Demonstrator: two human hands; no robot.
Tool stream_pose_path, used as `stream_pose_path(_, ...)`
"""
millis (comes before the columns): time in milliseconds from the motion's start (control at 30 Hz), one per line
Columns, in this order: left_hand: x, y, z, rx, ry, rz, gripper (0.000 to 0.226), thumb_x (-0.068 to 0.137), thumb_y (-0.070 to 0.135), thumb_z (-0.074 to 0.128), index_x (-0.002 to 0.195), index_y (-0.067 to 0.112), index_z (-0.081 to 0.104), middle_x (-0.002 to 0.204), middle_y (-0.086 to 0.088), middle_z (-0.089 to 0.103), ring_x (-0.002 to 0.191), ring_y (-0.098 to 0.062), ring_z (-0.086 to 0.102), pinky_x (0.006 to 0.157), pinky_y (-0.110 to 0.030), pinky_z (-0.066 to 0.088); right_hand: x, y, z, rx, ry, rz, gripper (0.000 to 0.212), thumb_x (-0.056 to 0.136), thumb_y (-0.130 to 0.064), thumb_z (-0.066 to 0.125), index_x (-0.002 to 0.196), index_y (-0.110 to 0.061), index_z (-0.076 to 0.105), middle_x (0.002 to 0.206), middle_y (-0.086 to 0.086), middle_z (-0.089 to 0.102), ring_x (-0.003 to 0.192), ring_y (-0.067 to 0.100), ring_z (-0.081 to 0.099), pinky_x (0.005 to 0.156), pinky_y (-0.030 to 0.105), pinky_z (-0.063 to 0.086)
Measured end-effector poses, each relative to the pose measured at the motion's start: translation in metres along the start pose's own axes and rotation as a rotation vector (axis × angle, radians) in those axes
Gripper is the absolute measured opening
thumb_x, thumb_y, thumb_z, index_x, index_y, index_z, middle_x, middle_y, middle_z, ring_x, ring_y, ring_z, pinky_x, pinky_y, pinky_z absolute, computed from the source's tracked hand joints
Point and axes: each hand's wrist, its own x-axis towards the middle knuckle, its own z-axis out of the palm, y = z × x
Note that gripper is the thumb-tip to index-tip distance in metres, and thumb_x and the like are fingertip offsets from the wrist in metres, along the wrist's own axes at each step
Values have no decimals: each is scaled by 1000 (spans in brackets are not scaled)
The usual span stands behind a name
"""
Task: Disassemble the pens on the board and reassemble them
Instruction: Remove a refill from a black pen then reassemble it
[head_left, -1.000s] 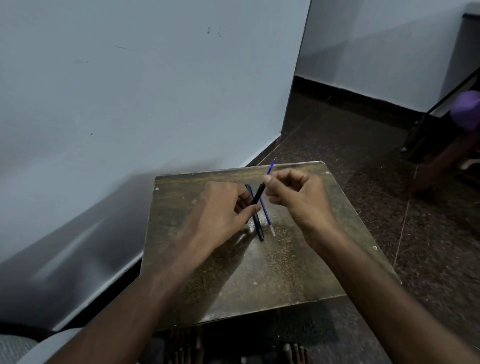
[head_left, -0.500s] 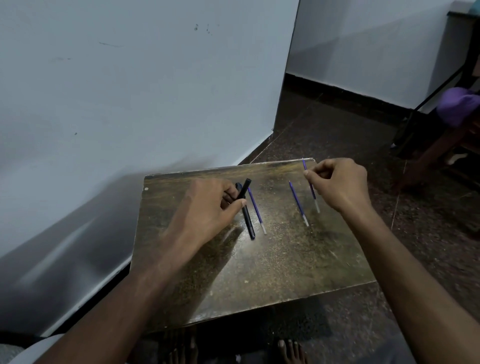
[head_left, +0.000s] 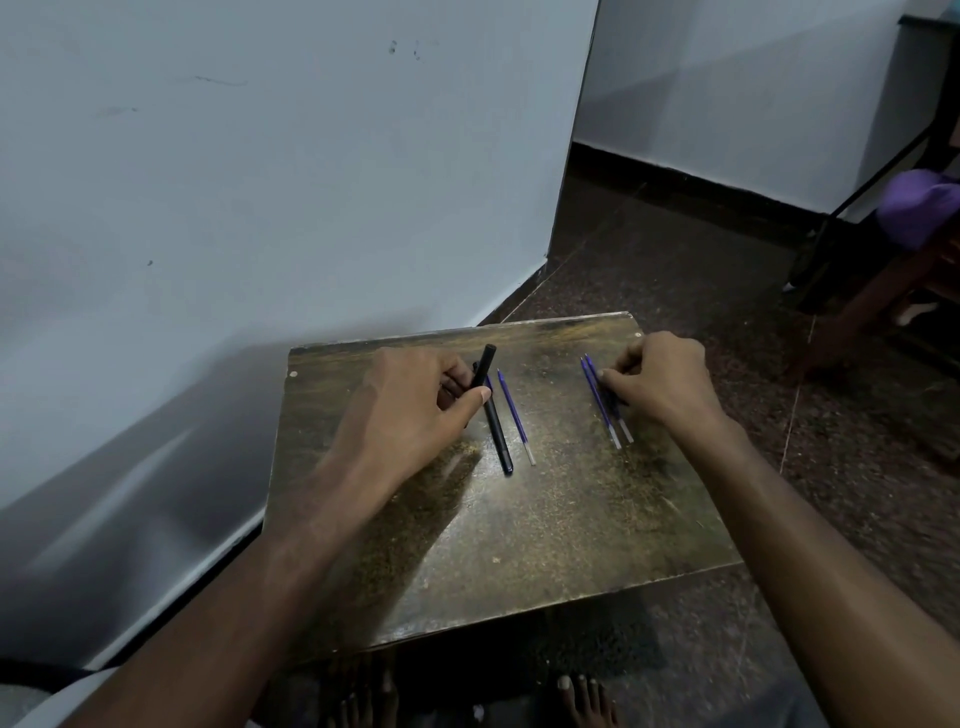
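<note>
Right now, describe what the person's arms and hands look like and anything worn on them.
Both forearms are bare from wrist to the frame's edge: no sleeves, watch or bracelets show. The left hand and right hand wear no gloves, and no rings are visible. A short, pale nail shows on the left thumb. No markings can be made out in the dim light.

Refills R of barrel

1. A worn dark brown wooden board is sitting on the speckled dark floor.
2. A black pen barrel and a thin blue refill are lying side by side on it.
3. Two more blue refills are lying together near its right edge.
</note>
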Motion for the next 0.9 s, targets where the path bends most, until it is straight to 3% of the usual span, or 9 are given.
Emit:
stream_pose_path(133, 0, 0, 1, -5, -3, -10, 14, 93, 47, 82, 97, 33, 82, 72, 29, 63, 67, 15, 65, 57, 2, 43, -3, -3, -4, 43, -16, 3, 17, 96, -24, 82, 80, -16, 82, 71, -1, 74, 73, 11, 72, 75, 25, 54)
stream_pose_path(233, 0, -1, 2, -26, -12, -33, 12, 93, 45, 83, 94, 34, 80, 70, 29, 64, 65, 15, 64, 55, 3, 45, -6, -11, -3, 56, 66, -71, 15, 96, -23, 81, 84, -14, 83, 74, 0, 77, 73, 11, 73, 76, 30, 62)
stream_pose_path(367, 2, -4, 2, -10, -9, -57, 13, 93, 46, 83, 92, 34, 80, 68, 30, 59, 65, 16, 61, 59, 7, 42, -18, -37, 14, 55, -6, -199, 11, 92, -27, 86, 85, -20, 83, 69, -14, 70, 64, -6, 63, 54, 3, 43)
stream_pose_path(433, 2, -5, 2, -6, -2, -63, 14, 93, 47, 83, 92, 33, 80, 68, 31, 58, 64, 16, 60, 59, 7, 42, -22, -48, 26, 62, -102, -206, 10, 90, -27, 89, 84, -21, 82, 67, -16, 70, 58, -7, 65, 46, 1, 42)
stream_pose_path(600, 1, -5, 0, 13, 3, -71, 14, 93, 48, 81, 93, 35, 80, 66, 30, 59, 64, 16, 61, 51, 0, 44, -24, -60, 40, 78, -180, -165, 13, 86, -24, 93, 80, -19, 82, 67, -9, 72, 58, -4, 65, 43, 1, 41)
stream_pose_path(700, 1, -4, -3, 8, -1, -78, 12, 93, 48, 81, 90, 37, 78, 67, 29, 61, 65, 15, 62, 59, -5, 47, -23, -61, 41, 78, -221, -137, 16, 85, -17, 93, 77, -20, 80, 69, -5, 75, 52, -3, 68, 44, 3, 45)
stream_pose_path(800, 2, -4, -5, 5, -4, -83, 15, 93, 50, 80, 84, 41, 71, 70, 26, 66, 67, 12, 65, 64, -15, 54, -20, -58, 36, 40, -147, -137, 12, 89, -6, 85, 81, -14, 83, 73, -2, 76, 61, 3, 72, 47, 7, 49)
stream_pose_path(900, 2, -4, -5, 14, -4, -93, 15, 93, 51, 79, 87, 38, 75, 72, 25, 68, 69, 11, 65, 68, -20, 58, -22, -57, 36, -7, -143, -144, 13, 88, -11, 87, 76, -15, 81, 72, 0, 76, 65, 7, 72, 51, 11, 48)
